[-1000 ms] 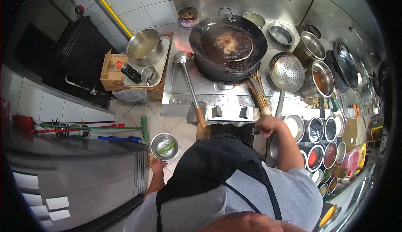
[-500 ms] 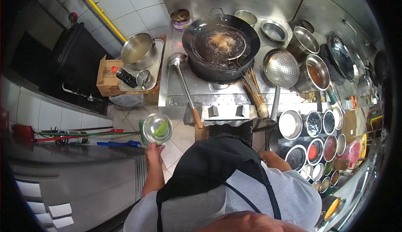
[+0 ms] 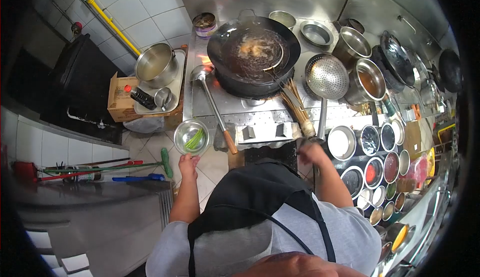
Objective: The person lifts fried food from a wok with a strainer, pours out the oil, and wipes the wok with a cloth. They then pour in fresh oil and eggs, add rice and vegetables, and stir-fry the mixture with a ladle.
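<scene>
My left hand grips the near rim of a round metal bowl, held out left of the stove. Long green vegetable pieces lie in it. Smeared by motion, my right hand is at the stove's front edge, close to the handle end of a perforated strainer and the bound end of a bamboo brush; its fingers do not show clearly. A black wok on the burner holds bubbling dark oil with a golden-brown mass in it, beside a wire-handled skimmer.
A ladle with a wooden handle rests left of the wok, where flame shows. Further left are a pot and a dark bottle on a tray. At right stand metal pots and several seasoning containers. A refrigerated-looking steel counter is left.
My left hand has brought the bowl up and slightly right, towards the stove. My right hand has come forward from beside my body to the stove's front edge. The view has shifted slightly.
</scene>
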Motion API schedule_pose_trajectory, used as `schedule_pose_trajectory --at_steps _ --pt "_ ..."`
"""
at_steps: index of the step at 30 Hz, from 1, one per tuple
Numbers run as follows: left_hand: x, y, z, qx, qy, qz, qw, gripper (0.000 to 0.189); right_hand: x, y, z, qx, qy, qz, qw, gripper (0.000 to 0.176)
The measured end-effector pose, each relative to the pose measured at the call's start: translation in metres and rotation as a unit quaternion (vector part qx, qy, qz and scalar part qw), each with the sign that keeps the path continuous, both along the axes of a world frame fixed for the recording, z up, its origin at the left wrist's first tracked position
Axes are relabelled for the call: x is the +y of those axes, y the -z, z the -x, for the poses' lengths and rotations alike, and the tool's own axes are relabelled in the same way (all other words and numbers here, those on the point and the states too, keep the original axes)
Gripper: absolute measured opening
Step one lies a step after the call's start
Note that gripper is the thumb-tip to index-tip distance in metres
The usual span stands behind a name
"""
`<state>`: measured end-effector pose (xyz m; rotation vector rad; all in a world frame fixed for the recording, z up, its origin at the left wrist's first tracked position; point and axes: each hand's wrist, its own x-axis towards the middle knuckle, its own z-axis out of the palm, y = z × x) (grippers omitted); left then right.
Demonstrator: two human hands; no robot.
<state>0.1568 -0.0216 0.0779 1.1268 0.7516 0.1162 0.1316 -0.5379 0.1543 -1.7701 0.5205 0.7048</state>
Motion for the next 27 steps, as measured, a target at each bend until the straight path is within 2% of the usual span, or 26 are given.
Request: schedule_pose_trajectory --at_steps 1,2,4,5,8,10,11,12,14,16,18,19,20,21,23,24,26,27 --pt "0.001 -0.005 -0.002 0.001 0.002 0.0 1.0 0.017 0.002 -0.016 -0.016 -0.049 0.064 -0.029 0.996 0.025" --pt "-0.003 -0.024 -0.005 -0.026 0.004 -0.005 1.0 0.016 0.011 -0.053 -0.031 -0.025 0.184 -0.085 0.979 0.03" --pt "-0.005 -0.053 -0.02 -0.052 0.004 -0.012 0.999 0.015 0.012 -0.074 -0.062 -0.072 0.257 -0.222 0.938 0.039" --pt "-0.005 -0.064 -0.033 -0.081 0.03 -0.016 0.996 0.014 0.016 -0.092 -0.08 -0.065 0.255 -0.25 0.932 0.044" --pt "-0.024 -0.122 -0.074 -0.137 0.074 -0.019 0.988 0.013 0.031 -0.11 -0.131 -0.063 0.246 -0.321 0.912 0.037" --pt "-0.033 -0.146 -0.105 -0.159 0.091 -0.031 0.983 0.015 0.034 -0.097 -0.161 -0.017 0.239 -0.287 0.927 0.024" --pt "-0.042 -0.162 -0.12 -0.168 0.086 -0.041 0.981 0.016 0.03 -0.08 -0.169 -0.017 0.197 -0.328 0.924 0.013" --pt "-0.054 -0.178 -0.134 -0.178 0.08 -0.051 0.98 0.017 0.035 -0.082 -0.167 -0.017 0.193 -0.33 0.924 0.013" --pt "-0.075 -0.205 -0.166 -0.18 0.121 -0.127 0.968 0.017 0.051 -0.093 -0.151 -0.065 0.196 -0.346 0.915 0.009" --pt "-0.096 -0.224 -0.2 -0.194 0.178 -0.197 0.944 0.017 0.052 -0.098 -0.144 -0.057 0.208 -0.337 0.916 0.006" --pt "-0.135 -0.257 -0.224 -0.176 0.225 -0.35 0.892 0.017 0.048 -0.098 -0.141 -0.067 0.203 -0.325 0.921 0.002" --pt "-0.145 -0.245 -0.25 -0.226 0.212 -0.502 0.808 0.017 0.049 -0.103 -0.14 -0.065 0.203 -0.318 0.924 0.003" --pt "-0.154 -0.232 -0.274 -0.27 0.192 -0.637 0.696 0.018 0.048 -0.104 -0.141 -0.072 0.202 -0.321 0.923 0.005" --pt "-0.173 -0.237 -0.285 -0.274 0.194 -0.637 0.694 0.018 0.049 -0.105 -0.142 -0.069 0.2 -0.321 0.923 0.007" --pt "-0.21 -0.243 -0.302 -0.364 0.17 -0.73 0.552 0.019 0.048 -0.108 -0.144 -0.062 0.199 -0.318 0.925 0.01" --pt "-0.219 -0.242 -0.316 -0.369 0.176 -0.729 0.549 0.019 0.049 -0.11 -0.145 -0.064 0.207 -0.32 0.922 0.01" --pt "-0.24 -0.24 -0.338 -0.374 0.211 -0.775 0.464 0.018 0.047 -0.114 -0.146 -0.073 0.182 -0.296 0.935 0.007" --pt "-0.247 -0.24 -0.345 -0.358 0.213 -0.789 0.451 0.017 0.046 -0.114 -0.148 -0.067 0.179 -0.284 0.94 0.007"
